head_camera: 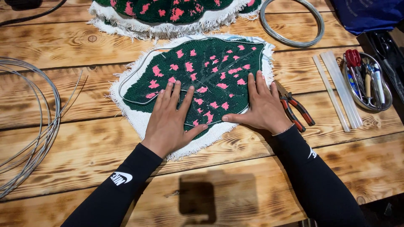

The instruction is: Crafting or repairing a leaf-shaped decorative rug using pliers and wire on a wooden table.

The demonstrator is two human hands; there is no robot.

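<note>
A leaf-shaped piece of tufted fabric [210, 63], dark green with pink spots and a white fringed border, lies flat on the wooden table [84, 143]. A thin grey wire [139, 69] follows its outline. My left hand [171, 117] presses flat on the lower left of the leaf, fingers spread. My right hand [263, 105] lies flat on the lower right edge, thumb pointing left. Neither hand holds anything. Both arms wear black sleeves.
Red-handled pliers [296, 110] lie just right of my right hand. Clear glue sticks [341, 90] and a metal tray of tools [368, 82] sit further right. Wire coils lie at the left edge [31, 126] and top right [292, 23]. A second leaf piece [168, 12] is above.
</note>
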